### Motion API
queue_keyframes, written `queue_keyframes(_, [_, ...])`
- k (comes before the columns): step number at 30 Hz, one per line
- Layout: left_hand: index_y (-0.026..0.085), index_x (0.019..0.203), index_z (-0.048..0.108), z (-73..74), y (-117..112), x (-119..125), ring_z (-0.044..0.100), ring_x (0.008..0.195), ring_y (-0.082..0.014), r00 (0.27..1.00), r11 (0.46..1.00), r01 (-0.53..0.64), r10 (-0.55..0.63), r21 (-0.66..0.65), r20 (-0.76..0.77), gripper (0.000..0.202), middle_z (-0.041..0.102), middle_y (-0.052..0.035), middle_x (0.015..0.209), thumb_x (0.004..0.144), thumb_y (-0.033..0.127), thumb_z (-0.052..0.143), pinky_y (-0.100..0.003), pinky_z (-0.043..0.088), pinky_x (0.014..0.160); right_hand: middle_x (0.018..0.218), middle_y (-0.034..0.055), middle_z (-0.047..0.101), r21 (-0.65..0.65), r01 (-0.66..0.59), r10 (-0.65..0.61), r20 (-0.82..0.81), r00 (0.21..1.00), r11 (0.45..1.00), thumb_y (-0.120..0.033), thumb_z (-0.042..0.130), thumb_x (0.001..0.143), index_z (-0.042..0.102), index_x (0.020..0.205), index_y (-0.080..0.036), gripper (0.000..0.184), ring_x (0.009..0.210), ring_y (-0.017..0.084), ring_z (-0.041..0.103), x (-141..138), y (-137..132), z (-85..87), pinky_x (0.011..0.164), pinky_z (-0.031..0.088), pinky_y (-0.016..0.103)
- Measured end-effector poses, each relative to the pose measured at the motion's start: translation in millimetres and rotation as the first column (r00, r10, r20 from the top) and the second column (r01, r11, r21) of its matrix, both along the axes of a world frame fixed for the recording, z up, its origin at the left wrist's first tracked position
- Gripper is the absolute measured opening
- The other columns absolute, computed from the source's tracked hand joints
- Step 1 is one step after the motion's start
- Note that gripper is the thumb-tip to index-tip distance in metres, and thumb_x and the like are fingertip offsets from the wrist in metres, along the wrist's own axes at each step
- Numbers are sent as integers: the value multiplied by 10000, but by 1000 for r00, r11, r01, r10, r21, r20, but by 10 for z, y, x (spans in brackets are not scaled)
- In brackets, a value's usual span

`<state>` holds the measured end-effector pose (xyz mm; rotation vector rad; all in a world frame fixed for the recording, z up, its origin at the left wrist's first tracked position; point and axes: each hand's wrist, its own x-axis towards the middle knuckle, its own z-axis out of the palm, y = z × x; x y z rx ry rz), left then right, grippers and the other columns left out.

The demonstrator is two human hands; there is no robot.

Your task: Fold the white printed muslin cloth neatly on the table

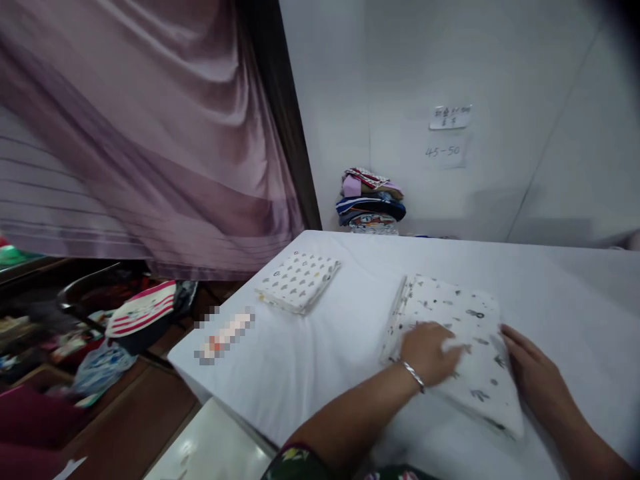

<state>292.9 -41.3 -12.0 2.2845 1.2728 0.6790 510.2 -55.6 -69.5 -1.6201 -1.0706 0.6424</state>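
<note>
A folded white cloth with small grey and green plant-like prints lies on a white-covered table. My left hand, with a silver bracelet at the wrist, rests on top of the cloth near its left side; its fingers are somewhat blurred but look spread on the fabric. Along the right edge of the same cloth, my right hand lies with fingers stretched out, touching the side of the fold. Another folded white cloth with a grey print sits farther left on the table, apart from both hands.
Folded fabrics are stacked behind the table's far edge, by a wall with paper notes. A pinkish curtain hangs at left. Below it are a striped cloth and a plastic bag. A pixelated patch covers something near the table's left edge.
</note>
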Motion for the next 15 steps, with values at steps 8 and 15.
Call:
queue_keyframes(8, [152, 1143, 562, -166, 257, -730, 572, 937, -231, 894, 847, -428, 448, -314, -10, 467, 631, -102, 1010, 786, 448, 506, -327, 415, 854, 1362, 35, 436, 30, -220, 196, 354, 914, 975, -513, 451, 831, 562, 1208, -249, 474, 1232, 283, 410, -243, -135, 214, 883, 487, 405])
queue_keyframes(15, [130, 917, 653, -166, 297, -603, 611, 859, -225, 704, 610, -58, 587, -791, 401, 488, 680, -95, 914, 781, 562, 471, -308, 460, 758, 1427, 49, 335, -163, -605, 611, 412, 676, 780, -491, 458, 860, 305, 1415, -260, 620, 1291, 274, 328, -883, -398, 481, 1061, 313, 463])
